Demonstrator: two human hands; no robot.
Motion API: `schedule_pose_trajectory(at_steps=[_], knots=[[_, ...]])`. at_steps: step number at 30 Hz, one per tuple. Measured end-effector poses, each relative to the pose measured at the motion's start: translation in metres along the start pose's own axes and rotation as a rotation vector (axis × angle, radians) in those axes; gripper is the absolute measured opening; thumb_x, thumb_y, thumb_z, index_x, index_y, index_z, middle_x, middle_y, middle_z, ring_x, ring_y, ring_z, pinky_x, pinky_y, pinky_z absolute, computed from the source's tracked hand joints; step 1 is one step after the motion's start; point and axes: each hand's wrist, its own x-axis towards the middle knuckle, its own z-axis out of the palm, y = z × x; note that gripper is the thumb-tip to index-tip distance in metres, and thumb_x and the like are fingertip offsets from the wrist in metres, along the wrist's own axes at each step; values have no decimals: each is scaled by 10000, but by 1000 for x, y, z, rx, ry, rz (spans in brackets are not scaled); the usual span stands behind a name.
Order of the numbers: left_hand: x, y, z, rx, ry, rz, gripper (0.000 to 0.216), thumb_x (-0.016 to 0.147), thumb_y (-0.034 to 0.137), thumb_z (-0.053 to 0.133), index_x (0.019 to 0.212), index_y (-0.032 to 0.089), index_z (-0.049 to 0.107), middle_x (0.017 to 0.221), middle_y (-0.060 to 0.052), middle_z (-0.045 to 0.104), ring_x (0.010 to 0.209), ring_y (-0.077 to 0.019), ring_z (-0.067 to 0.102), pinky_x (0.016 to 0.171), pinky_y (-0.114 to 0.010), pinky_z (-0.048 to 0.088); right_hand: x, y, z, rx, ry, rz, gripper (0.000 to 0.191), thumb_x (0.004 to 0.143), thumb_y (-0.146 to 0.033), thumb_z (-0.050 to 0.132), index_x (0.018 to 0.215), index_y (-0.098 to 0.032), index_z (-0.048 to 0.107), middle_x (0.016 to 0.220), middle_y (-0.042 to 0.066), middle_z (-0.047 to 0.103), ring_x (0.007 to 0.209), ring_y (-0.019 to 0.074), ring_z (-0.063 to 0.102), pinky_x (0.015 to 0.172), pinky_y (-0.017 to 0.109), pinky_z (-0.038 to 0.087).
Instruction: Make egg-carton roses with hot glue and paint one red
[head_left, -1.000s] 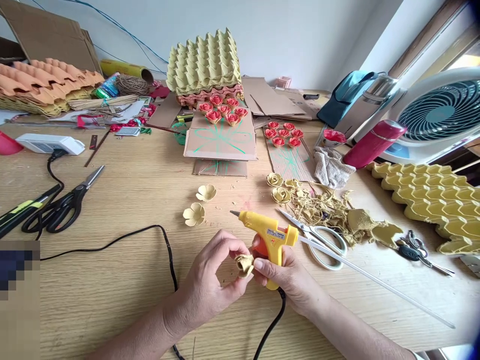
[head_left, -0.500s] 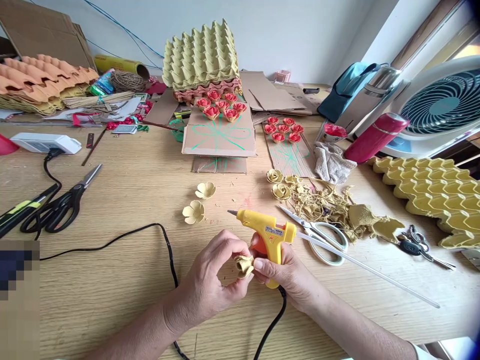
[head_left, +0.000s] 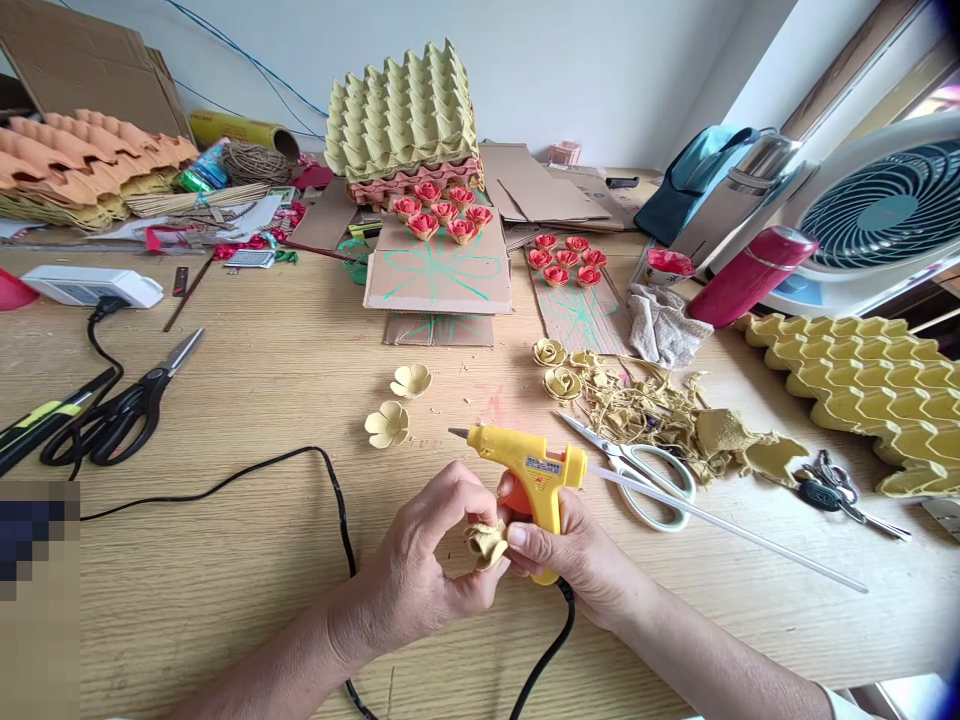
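My left hand (head_left: 431, 565) is closed in a pinch around a small rolled yellow paper flower (head_left: 486, 543) low at the table's near middle. My right hand (head_left: 581, 555) grips the handle of a yellow glue gun (head_left: 529, 468), whose nozzle points left, and its thumb also presses on the paper flower. A long clear glue stick (head_left: 735, 537) juts out of the gun's back to the right. The gun's black cord (head_left: 544, 650) runs down toward me.
Two flat yellow paper petals (head_left: 388, 423) lie ahead of my hands. White-handled scissors (head_left: 637, 470), yellow scraps (head_left: 660, 410) and rolled flowers lie to the right, black scissors (head_left: 112, 420) to the left. Egg trays (head_left: 405, 110), red flowers on cardboard (head_left: 442, 265) and a fan (head_left: 870, 215) stand behind.
Both hands sank slightly and drew closer together around the paper flower. The glue gun shifted a little left and down. The view tilted up slightly between the earliest frame and now.
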Motion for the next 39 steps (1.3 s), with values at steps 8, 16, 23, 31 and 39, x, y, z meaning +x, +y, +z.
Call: schedule_pose_trajectory(at_steps=[8, 16, 23, 31, 39], knots=[[2, 0, -2, -38, 0, 41, 226, 839, 40, 618, 896, 236, 522, 802, 23, 541, 720, -133, 569, 642, -235, 490, -1, -3, 2, -11, 20, 27, 518, 713, -445, 954, 1019, -200, 615, 724, -45, 619, 535, 68, 427, 514, 220, 320], [2, 4, -5, -18, -6, -42, 198, 841, 82, 634, 949, 232, 560, 853, 2, 591, 723, -143, 581, 628, -241, 491, -1, -3, 2, -20, 37, 16, 543, 697, -475, 958, 1010, -198, 611, 726, -42, 618, 519, 64, 408, 512, 230, 316], [1, 2, -4, -28, 6, -49, 209, 834, 86, 653, 952, 235, 566, 844, 20, 586, 717, -128, 579, 636, -217, 483, 0, -4, 2, -24, 44, 11, 547, 699, -466, 957, 1019, -197, 605, 719, -46, 611, 513, 59, 420, 511, 224, 313], [-2, -1, 0, -23, 6, -31, 214, 827, 80, 631, 925, 240, 529, 830, 26, 555, 712, -125, 563, 644, -219, 485, -2, -2, 1, -35, 46, 29, 563, 685, -479, 960, 1022, -204, 602, 737, -39, 620, 526, 67, 412, 510, 224, 318], [-1, 1, 0, -18, 25, -22, 216, 846, 65, 629, 960, 232, 556, 857, 19, 578, 760, -122, 598, 689, -215, 502, -1, -1, 0, -47, 33, 15, 557, 701, -488, 950, 1028, -204, 601, 715, -53, 585, 532, 67, 399, 507, 221, 314]])
